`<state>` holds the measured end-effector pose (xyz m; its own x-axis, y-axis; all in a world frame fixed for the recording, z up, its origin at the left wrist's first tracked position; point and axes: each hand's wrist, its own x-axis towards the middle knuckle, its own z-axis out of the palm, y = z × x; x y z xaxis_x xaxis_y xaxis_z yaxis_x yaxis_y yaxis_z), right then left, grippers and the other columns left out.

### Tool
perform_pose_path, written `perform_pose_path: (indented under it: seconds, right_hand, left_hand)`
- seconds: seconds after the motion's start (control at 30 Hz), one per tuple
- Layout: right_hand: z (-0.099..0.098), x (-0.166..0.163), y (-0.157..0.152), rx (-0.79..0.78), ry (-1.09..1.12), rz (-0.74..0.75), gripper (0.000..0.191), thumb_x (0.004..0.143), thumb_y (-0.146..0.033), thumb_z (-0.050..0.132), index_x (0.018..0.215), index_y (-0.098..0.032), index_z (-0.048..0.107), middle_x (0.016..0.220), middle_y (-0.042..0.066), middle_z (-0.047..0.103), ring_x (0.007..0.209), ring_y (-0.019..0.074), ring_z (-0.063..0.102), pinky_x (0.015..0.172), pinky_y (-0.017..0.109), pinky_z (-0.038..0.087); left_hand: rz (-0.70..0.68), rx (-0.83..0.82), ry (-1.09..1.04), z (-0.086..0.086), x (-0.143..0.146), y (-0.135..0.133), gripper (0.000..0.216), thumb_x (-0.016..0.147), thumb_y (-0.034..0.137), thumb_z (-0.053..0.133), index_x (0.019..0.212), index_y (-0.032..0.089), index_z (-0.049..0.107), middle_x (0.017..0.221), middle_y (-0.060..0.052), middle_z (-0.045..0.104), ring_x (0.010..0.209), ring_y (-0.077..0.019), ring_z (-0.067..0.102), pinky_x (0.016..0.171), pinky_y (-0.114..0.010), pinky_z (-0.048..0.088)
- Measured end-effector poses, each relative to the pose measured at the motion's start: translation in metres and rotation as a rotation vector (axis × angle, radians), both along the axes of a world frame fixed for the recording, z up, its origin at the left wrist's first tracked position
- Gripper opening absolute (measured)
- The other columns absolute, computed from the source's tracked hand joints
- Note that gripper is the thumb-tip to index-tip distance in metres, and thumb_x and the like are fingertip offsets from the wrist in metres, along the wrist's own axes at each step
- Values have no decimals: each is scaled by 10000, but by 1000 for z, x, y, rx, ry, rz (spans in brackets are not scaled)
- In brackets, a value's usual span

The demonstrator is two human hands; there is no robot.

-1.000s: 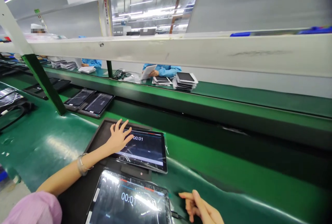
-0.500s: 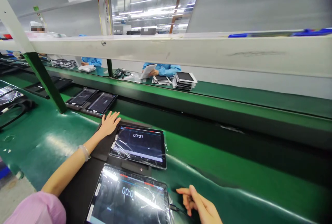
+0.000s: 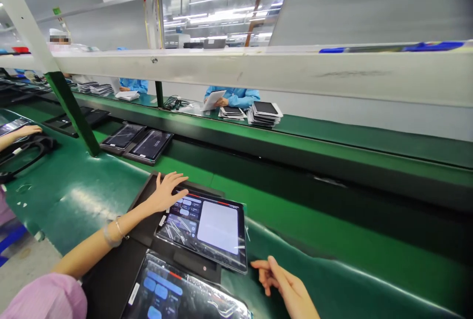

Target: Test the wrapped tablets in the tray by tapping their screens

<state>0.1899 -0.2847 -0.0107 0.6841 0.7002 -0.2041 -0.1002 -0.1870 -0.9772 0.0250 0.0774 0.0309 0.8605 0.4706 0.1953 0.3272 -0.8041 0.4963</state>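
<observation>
We saw the left hand (image 3: 167, 192) stretched out over the far tablet (image 3: 207, 225), its fingers (image 3: 181, 179) spread flat and holding nothing, the tips resting at the upper left corner of the lit screen. That tablet lay tilted on a black tray (image 3: 142, 210) on the green bench (image 3: 74, 196), showing a column of blue buttons beside a pale panel. A second, nearer tablet (image 3: 177, 294) sat just in front of it, also lit with blue buttons.

The right hand (image 3: 284, 284) rested on the bench just to the right of the far tablet, loosely curled and empty; it may have been near a cable, though the view was too poor there for us to tell.

We judged the step in hand to be tapping through an on-screen menu on the far tablet. The next move, as we read it, called for a light, accurate press on one button without nudging the tablet on its tray.

Across the belt, stacked tablets (image 3: 264, 114) lay before a person in a blue sleeve (image 3: 236, 97), and another person's hand (image 3: 27, 131) reached in at the far left.
</observation>
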Motion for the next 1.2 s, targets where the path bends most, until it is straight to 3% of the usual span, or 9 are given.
perform_pose_path:
  seconds: [0.17,0.3,0.43,0.5,0.73,0.9,1.03,1.1,1.2]
  right_hand:
    - [7,-2,2,-35,-38,35,801,774,-950,626,762,-162,770,692,83,601,606,248,538,607,357,485]
    - [11,-5,2,-43,-59,38,816,780,-957,603,766,-158,764,698,86,601,623,257,540,609,360,481]
    - [7,-7,2,-45,-63,43,810,795,-946,606,794,-152,769,706,85,608,638,252,538,629,354,476]
    - [5,-7,2,-49,-66,38,811,797,-946,603,803,-153,776,707,82,606,639,248,537,633,353,476]
    - [5,-5,3,-73,-75,50,860,803,-957,582,894,-138,829,718,85,600,643,250,528,630,355,476]
    - [5,-5,2,-97,-80,52,854,801,-960,581,884,-149,834,720,81,602,643,247,531,638,347,476]
    - [1,-4,1,-98,-98,37,836,804,-952,589,880,-156,833,717,83,609,643,250,538,630,341,487]
    - [-2,-2,1,-102,-110,37,829,806,-948,589,871,-158,830,715,81,610,638,248,540,633,340,486]
    - [-6,0,0,-113,-122,51,811,826,-932,583,889,-162,833,724,75,614,635,239,541,648,335,476]
  left_hand:
    - [24,8,20,-4,15,-11,914,807,639,790,1549,315,366,1712,-99,117,1577,-371,-55,1158,-759,-133]
    - [3,25,44,-6,28,-11,1154,689,674,863,1596,297,257,1717,-122,29,1557,-427,-120,1113,-794,-170]
    - [27,-80,-8,8,19,-14,1115,750,636,840,1607,322,199,1718,-115,12,1562,-400,-132,1149,-769,-138]
    - [-32,-130,4,20,9,-14,1098,765,621,837,1608,327,199,1719,-112,0,1559,-395,-152,1160,-755,-130]
    - [-447,-111,107,57,-23,-25,1317,670,672,883,1652,326,77,1715,-108,-57,1537,-417,-173,1174,-713,-142]
    - [-708,-51,216,62,-29,-49,1396,646,667,897,1661,305,10,1707,-102,-74,1521,-471,-127,1140,-747,-144]
    - [-563,92,141,57,-24,-46,1041,829,668,758,1641,302,218,1714,-86,-18,1545,-405,-142,1143,-716,-200]
    - [-535,91,166,57,-24,-41,1127,779,704,782,1644,267,207,1709,-118,-57,1534,-427,-176,1129,-741,-195]
    - [-683,13,291,61,-31,-44,1447,602,751,869,1663,243,28,1686,-154,-162,1504,-483,-205,1106,-775,-175]
